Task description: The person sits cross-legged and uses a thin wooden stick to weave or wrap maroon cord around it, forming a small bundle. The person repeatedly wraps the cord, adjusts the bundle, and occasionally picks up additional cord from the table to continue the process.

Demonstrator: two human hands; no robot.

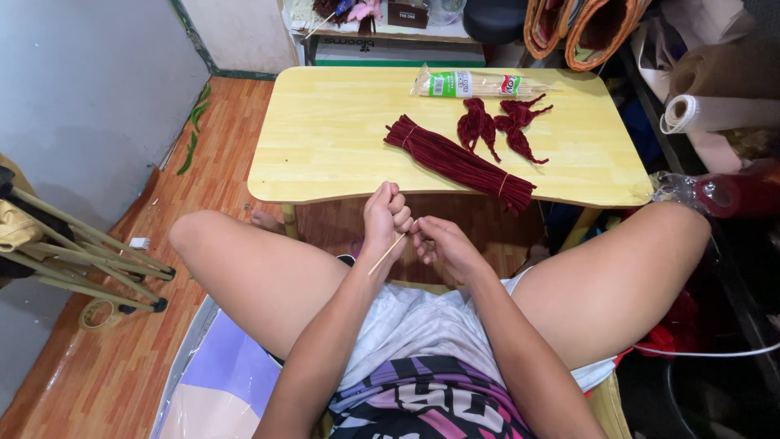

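Near the middle of the frame, just below the front edge of the bench [325,175], a thin wooden stick [387,254] is held between two hands. The left hand [384,218] is closed into a fist, with the stick passing beneath it and slanting down toward the lower left, its free end seen against the left forearm. The right hand [443,248] is narrowed to a pinch, its fingertips [417,232] meeting the upper end of the stick just right of the left fist. The two hands are touching or nearly so; which cannot be told.

On the pale yellow bench, in the upper middle of the frame, a long bundle of dark red fuzzy stems [459,162] is laid diagonally, tied near each end, its lower end reaching the front edge above and to the right of the hands. Just beyond it, two twisted dark red pieces [500,126] are lying side by side. At the far edge, a clear packet of sticks [475,84] with a green label is seen. All of these are well apart from the hands.

At the left of the frame, a folded rack [81,260] is standing on the wooden floor [162,325]. A roll of white material [715,112] is seen at the upper right.
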